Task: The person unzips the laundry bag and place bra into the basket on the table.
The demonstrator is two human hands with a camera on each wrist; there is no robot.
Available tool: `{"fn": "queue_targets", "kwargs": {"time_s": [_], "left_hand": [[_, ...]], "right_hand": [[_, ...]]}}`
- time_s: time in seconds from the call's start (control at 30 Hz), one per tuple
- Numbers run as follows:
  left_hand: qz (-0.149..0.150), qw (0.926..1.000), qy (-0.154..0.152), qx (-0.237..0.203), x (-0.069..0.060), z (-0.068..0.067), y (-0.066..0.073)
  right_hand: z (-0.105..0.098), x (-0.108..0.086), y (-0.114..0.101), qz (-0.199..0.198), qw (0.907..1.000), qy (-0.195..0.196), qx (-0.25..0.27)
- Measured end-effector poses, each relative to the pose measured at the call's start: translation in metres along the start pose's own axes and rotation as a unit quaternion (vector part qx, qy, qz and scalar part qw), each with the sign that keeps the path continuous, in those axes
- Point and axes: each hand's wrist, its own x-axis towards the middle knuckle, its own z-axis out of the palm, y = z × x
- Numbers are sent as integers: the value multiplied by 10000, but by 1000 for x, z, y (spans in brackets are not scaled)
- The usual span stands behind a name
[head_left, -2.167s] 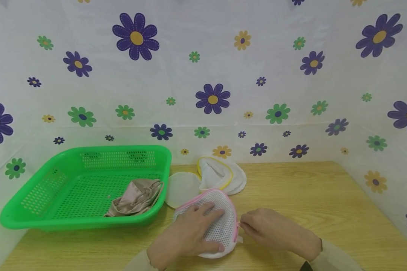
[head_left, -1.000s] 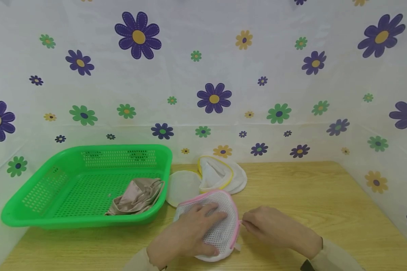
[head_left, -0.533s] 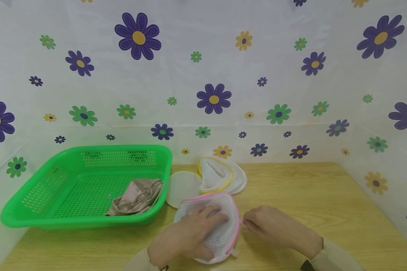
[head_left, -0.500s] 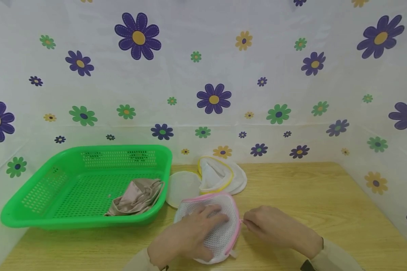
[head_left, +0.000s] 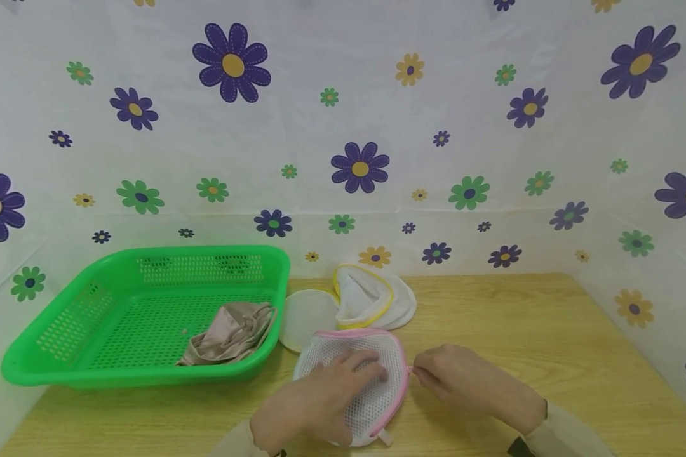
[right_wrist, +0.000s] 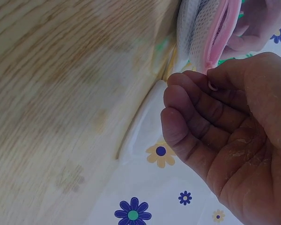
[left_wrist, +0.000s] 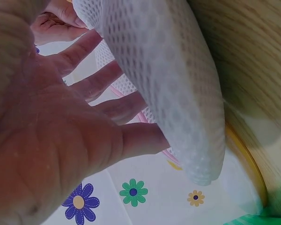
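Observation:
A round white mesh laundry bag (head_left: 371,406) with a pink zipper edge (head_left: 404,387) lies on the near part of the table. My left hand (head_left: 331,390) rests on top of it, fingers spread; in the left wrist view these fingers (left_wrist: 100,79) lean against the mesh (left_wrist: 164,70). At the bag's right edge my right hand (head_left: 469,377) pinches the small zipper pull. The right wrist view shows the pull (right_wrist: 212,86) between thumb and forefinger, at the end of the pink zipper (right_wrist: 220,35). A white tag (head_left: 385,437) sticks out at the bag's lower right.
To the left stands a green plastic basket (head_left: 46,374) holding a crumpled beige satin garment (head_left: 231,333). Behind the bag lie a flat round white piece (head_left: 309,317) and a yellow-edged white bag (head_left: 360,298). A flower-print sheet (head_left: 297,127) hangs behind the wooden table (head_left: 503,311).
The laundry bag has turned clockwise, its tag swinging down and left. My right hand has edged slightly away with the zipper pull; my left hand has shifted slightly on the mesh.

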Motion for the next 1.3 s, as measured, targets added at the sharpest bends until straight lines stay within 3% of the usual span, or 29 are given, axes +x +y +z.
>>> {"fn": "queue_targets", "kwargs": {"time_s": [0.33, 0.63, 0.73, 0.83, 0.9, 1.0, 1.13, 1.3], "left_hand": [[-23, 9999, -95, -73, 1, 2, 2], [159, 9991, 71, 383, -6, 0, -1], [131, 9992, 262, 257, -11, -3, 0], [161, 9968, 694, 365, -13, -5, 1], [81, 9939, 970, 521, -13, -4, 3], [-182, 9911, 1148, 654, -11, 0, 5], [-649, 9913, 1022, 524, -5, 7, 8], [-826, 9913, 915, 467, -1, 12, 11]], "right_hand": [[-1, -3, -1, 158, 9999, -35, 34], [-1, -6, -7, -129, 9999, -15, 7], [-1, -7, -10, -144, 9999, -20, -17], [-1, -9, -14, -179, 9998, -34, -15], [-2, -9, -16, -292, 9996, -19, 21], [-1, -10, -21, -508, 9987, 0, 26], [3, -10, -29, -508, 9984, -214, 134], [5, -10, -34, -40, 9970, -598, 488]]}}
